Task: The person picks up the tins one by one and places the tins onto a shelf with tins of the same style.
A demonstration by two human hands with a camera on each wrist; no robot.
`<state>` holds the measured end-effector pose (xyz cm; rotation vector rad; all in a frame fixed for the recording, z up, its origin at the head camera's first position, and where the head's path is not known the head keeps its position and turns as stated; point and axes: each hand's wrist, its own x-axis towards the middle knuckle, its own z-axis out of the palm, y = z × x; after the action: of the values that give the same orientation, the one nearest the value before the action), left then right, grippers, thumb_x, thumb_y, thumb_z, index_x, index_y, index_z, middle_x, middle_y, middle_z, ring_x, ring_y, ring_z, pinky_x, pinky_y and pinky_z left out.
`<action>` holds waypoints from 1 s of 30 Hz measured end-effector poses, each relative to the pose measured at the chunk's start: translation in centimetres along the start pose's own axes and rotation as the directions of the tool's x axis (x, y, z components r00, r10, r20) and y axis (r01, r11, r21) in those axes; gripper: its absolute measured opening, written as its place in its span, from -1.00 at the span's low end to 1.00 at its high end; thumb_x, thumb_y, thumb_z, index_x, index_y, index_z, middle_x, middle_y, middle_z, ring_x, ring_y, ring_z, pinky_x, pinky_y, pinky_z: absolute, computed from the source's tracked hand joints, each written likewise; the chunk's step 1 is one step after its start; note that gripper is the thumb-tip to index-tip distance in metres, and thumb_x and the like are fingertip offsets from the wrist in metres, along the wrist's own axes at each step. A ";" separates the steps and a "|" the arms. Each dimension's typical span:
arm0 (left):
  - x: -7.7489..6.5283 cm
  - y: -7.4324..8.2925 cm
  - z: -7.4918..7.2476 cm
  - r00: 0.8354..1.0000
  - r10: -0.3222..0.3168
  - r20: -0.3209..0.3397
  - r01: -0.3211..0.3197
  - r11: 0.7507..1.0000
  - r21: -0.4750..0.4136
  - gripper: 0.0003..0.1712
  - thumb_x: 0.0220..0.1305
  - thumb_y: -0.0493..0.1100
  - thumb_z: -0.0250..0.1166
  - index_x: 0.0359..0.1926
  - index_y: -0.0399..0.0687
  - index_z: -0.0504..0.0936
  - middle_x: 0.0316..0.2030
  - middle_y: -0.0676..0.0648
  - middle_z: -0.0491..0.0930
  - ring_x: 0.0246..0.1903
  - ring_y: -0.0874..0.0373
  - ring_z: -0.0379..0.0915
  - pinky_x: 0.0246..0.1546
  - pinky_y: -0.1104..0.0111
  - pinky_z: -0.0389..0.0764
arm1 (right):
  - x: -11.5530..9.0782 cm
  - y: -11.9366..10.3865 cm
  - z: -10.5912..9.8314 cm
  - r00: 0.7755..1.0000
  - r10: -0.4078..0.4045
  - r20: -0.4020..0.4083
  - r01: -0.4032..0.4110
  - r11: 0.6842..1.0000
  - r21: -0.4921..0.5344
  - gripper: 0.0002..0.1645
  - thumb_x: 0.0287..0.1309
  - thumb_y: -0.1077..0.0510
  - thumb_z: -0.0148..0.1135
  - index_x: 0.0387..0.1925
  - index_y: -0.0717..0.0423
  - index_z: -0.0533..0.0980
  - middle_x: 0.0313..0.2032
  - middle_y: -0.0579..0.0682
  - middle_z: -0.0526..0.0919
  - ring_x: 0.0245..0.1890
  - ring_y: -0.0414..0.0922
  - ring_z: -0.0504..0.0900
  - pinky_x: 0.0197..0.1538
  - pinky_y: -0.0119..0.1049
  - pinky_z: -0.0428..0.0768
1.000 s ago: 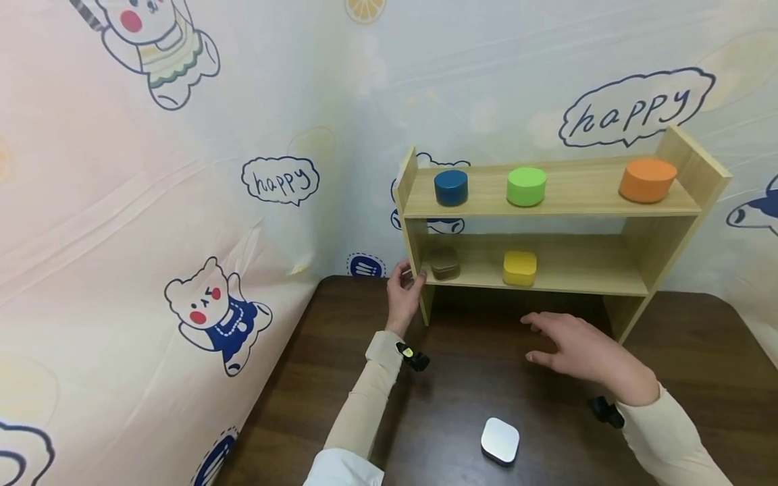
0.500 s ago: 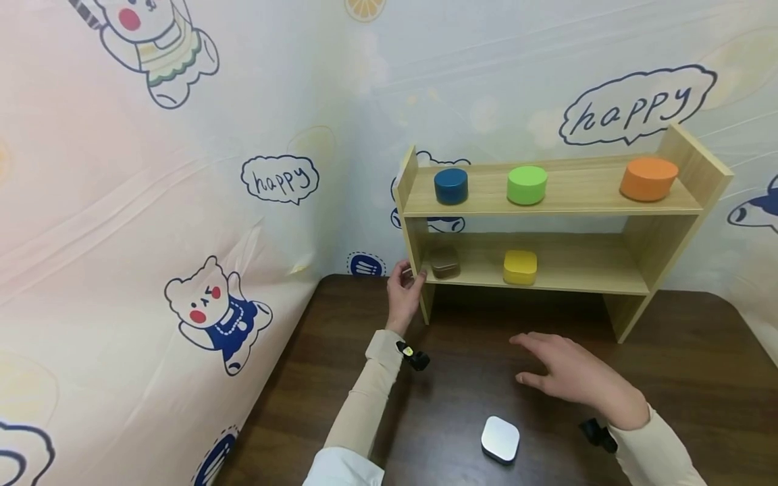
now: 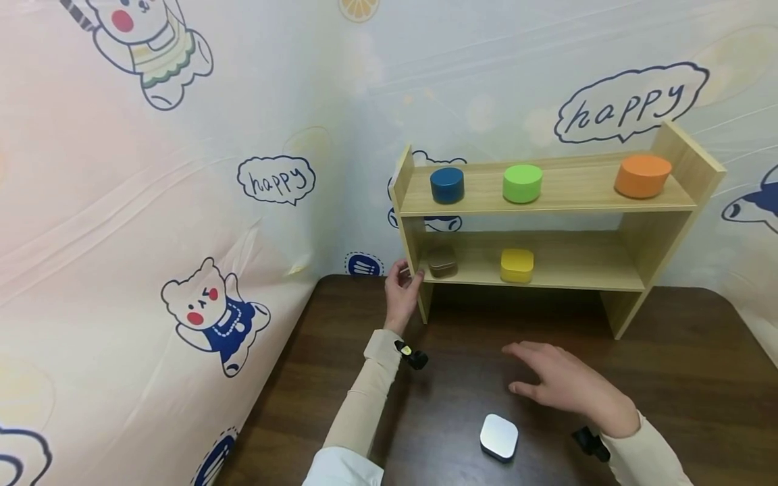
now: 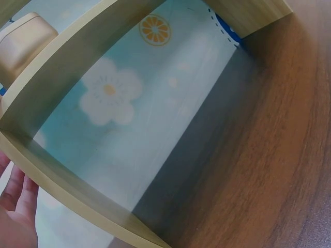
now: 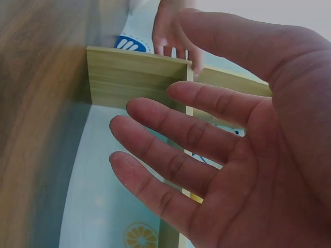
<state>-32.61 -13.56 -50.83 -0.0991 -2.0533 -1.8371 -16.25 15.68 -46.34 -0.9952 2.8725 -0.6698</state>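
Observation:
In the head view a two-tier wooden shelf [image 3: 547, 283] stands at the back of the table. My left hand [image 3: 401, 294] holds the front edge of its left side panel [image 4: 77, 199], thumb at the inner side and fingers outside. My right hand [image 3: 562, 379] hovers over the table in front of the shelf, fingers extended, palm empty in the right wrist view. Nearest to it on the tabletop lies a small square box [image 3: 499, 435] with a white top and dark sides. On the lower tier sit a brownish square box [image 3: 442, 263] and a yellow one [image 3: 516, 266].
Along the upper tier stand a blue round tin [image 3: 447, 185], a green round tin [image 3: 522, 183] and a larger orange round tin [image 3: 643, 177]. The dark brown table [image 3: 340, 351] meets a printed cloth wall [image 3: 292, 223] at the left and back.
My right hand has come back from the shelf, toward the front and slightly left, staying extended. The left hand keeps its hold on the side panel. The boxes and tins have not moved.

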 end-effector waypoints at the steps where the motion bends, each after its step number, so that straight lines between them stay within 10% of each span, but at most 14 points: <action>1: 0.0 0.0 0.0 1.000 0.001 0.000 -0.001 1.000 -0.002 -0.65 0.25 -0.19 0.30 0.06 -0.08 0.53 0.04 -0.16 0.56 0.03 -0.02 0.57 0.06 0.20 0.64 | 0.0 0.0 0.1 1.000 -0.002 0.004 0.002 1.000 0.007 -0.38 0.06 -0.02 0.39 0.15 0.09 0.49 0.06 0.02 0.65 0.01 -0.03 0.66 0.00 -0.05 0.64; 30: -0.7 2.7 -0.6 0.998 -0.003 0.055 0.002 1.000 0.011 -0.60 0.28 -0.23 0.28 0.11 -0.25 0.49 0.08 -0.29 0.52 0.08 -0.16 0.53 0.08 0.18 0.63 | -1.6 -1.6 4.5 0.999 -0.039 0.033 0.037 0.998 0.043 -0.40 0.07 -0.11 0.37 0.12 0.01 0.50 0.05 -0.08 0.64 -0.01 -0.10 0.66 -0.03 -0.10 0.64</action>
<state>-30.98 -13.57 -48.49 -0.1459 -2.1013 -1.8441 -13.26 13.74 -49.94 -1.0478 2.8051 -0.7059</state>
